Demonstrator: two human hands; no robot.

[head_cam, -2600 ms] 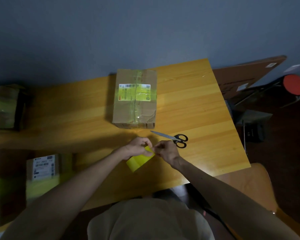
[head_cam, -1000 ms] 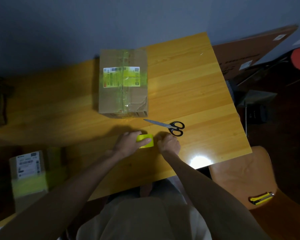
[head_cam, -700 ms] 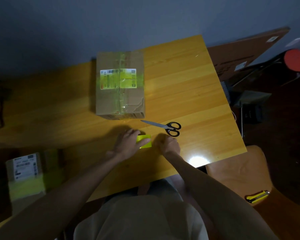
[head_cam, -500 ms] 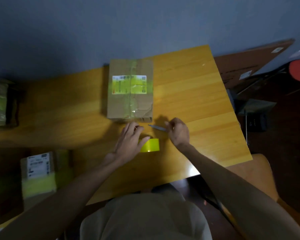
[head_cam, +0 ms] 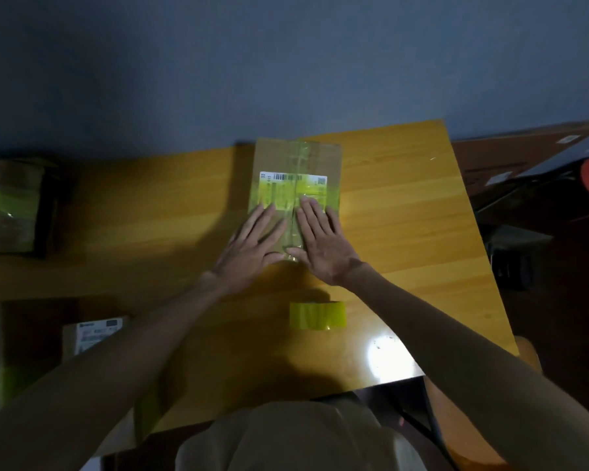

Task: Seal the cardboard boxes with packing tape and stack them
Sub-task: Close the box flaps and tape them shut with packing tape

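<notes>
2 flat hands on box
Straight fingers [head_cam: 265,220] of left hand [head_cam: 249,253] and right hand [head_cam: 323,246] press the box [head_cam: 272,158] at the desk's [head_cam: 405,232] far edge, reaching its barcode label [head_cam: 286,188], text blurred; the tape [head_cam: 317,316], touched 0.5 s ago, lies free.

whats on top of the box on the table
On the box, the left hand and right hand lie flat beside a central tape strip, with a label beyond them. The cardboard under the hands is hidden.

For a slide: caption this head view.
Left hand and right hand press flat on the taped cardboard box; tape roll lies nearby.
</notes>
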